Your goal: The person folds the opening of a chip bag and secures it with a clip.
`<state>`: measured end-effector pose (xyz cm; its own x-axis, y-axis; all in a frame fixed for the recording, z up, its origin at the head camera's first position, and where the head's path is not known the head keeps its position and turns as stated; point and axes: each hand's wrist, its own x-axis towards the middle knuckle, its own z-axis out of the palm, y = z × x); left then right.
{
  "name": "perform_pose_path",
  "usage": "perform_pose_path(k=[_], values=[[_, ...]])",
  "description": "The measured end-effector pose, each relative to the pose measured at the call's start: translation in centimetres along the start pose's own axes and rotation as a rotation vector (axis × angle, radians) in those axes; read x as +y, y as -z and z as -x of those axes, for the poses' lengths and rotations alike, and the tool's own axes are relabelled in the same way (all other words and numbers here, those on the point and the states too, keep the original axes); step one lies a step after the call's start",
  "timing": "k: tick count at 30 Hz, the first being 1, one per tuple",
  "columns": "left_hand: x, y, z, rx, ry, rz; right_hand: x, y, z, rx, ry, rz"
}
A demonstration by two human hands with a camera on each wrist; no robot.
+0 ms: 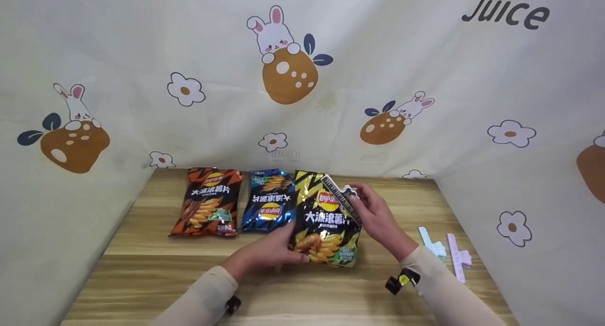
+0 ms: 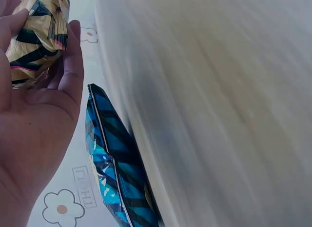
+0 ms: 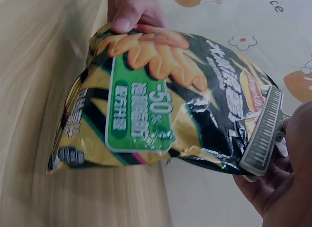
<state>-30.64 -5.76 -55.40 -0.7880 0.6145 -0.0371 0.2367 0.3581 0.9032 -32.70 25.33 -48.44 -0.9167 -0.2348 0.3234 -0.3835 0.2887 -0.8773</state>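
A yellow-and-black bag of potato chips (image 1: 326,236) is held up off the table between both hands. My left hand (image 1: 269,248) grips its lower left side, thumb on the front, as the left wrist view also shows the fingers around the crinkled foil (image 2: 41,36). With thumb and fingers, my right hand (image 1: 378,219) pinches a dark grey bag clip (image 1: 341,199) with ruler-like marks. The clip's long bar (image 3: 263,132) lies slantwise across the bag's upper right corner in the head view. The right fingers behind the clip are partly hidden.
Left of the held bag, a blue chip bag (image 1: 269,198) and an orange-red chip bag (image 1: 208,203) lie on the wooden table (image 1: 142,278). At the right are a light blue clip (image 1: 432,243) and a lilac clip (image 1: 457,257). A printed curtain (image 1: 212,42) surrounds the table's back and sides.
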Motion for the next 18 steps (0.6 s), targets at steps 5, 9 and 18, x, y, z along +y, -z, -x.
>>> perform_pose_path(k=[5,9,18], values=[[0.7,-0.4,-0.7,0.026,-0.004,0.011,0.0,1.4,-1.0,0.019,-0.024,-0.008],[1.5,-1.0,-1.3,0.039,-0.019,0.041,0.0,2.3,-1.9,0.036,-0.023,0.006],[3.0,-2.5,-3.4,0.132,-0.129,0.040,0.2,4.3,-3.9,0.059,-0.039,0.045]])
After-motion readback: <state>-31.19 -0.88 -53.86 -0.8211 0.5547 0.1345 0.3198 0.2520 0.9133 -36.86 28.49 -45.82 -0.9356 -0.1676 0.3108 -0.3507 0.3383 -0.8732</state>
